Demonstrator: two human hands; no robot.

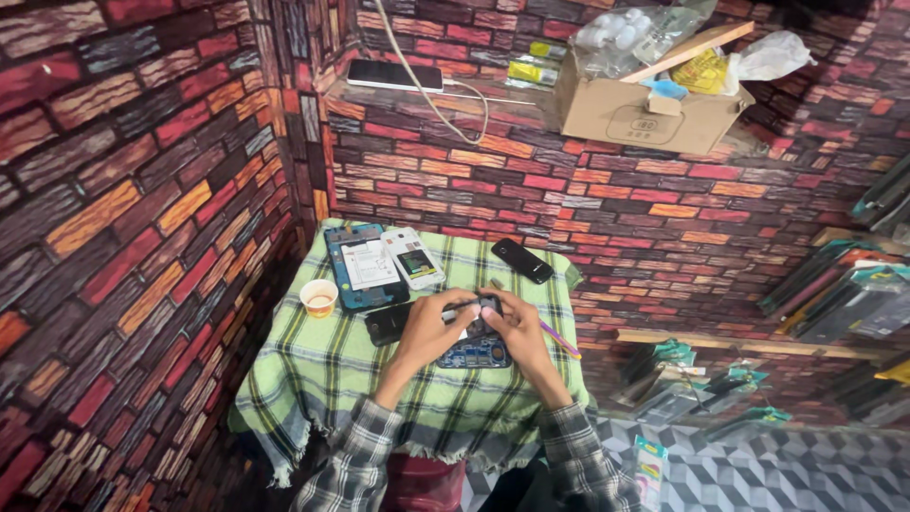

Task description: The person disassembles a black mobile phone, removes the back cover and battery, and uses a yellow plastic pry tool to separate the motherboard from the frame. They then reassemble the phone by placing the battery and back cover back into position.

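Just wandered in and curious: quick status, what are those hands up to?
Left hand and right hand both on a small dark part, above an opened phone. Paper cup off to the left. Nothing blocking.

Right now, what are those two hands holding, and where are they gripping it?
Both hands, left and right, meet on a small dark part above the opened phone, pinching it at its sides. The exact finger placement is too small to tell.

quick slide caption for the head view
Both hands, left hand and right hand, work on an opened phone on a green plaid tablecloth.
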